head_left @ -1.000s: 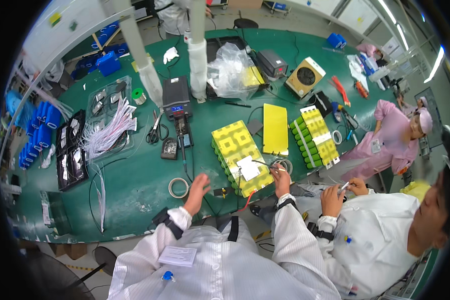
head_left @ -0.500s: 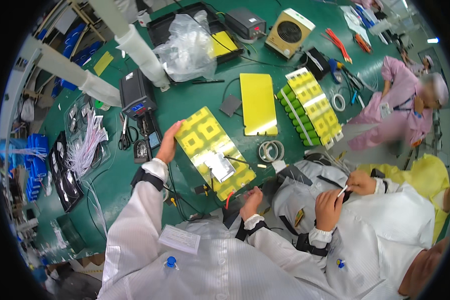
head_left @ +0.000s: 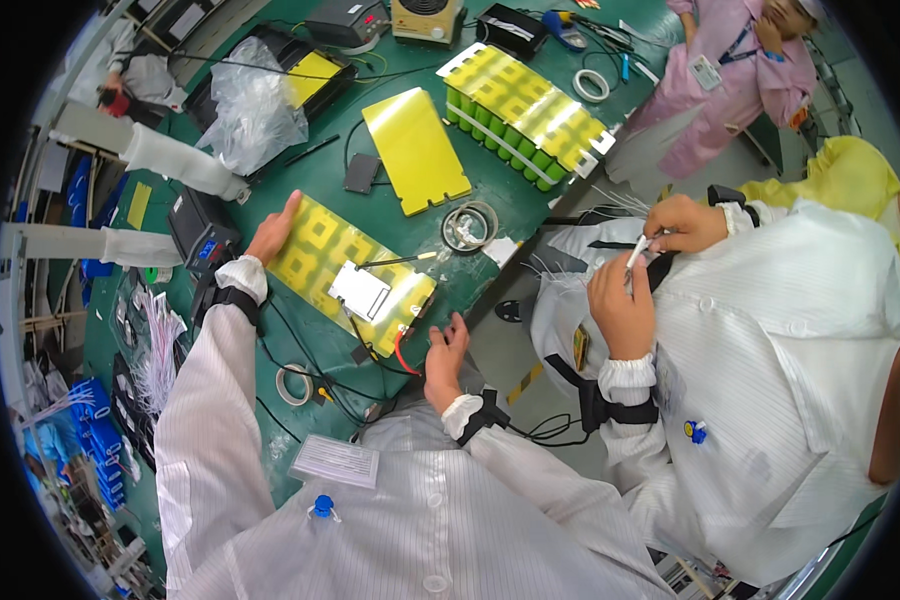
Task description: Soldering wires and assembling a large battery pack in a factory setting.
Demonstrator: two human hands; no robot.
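A long flat battery pack with a patterned yellow top lies on the green table before me. A whitish rectangular plate sits on it, with black leads and a red wire at its near end. My left hand grips the pack's far left end, fingers along the edge; its thumb is hidden. Beside the near right corner is my right hand, close to the red wire, its fingers apart and holding nothing that I can see.
Beyond the pack are a plain yellow sheet, tape rolls and a battery block with green cells. At right, a co-worker's hands hold a thin white piece. Cables trail at the table's near edge.
My view has swung, shifting the whole scene leftward in the picture. My left hand stays at the pack's end. The right hand's fingers have spread a little beside the red wire.
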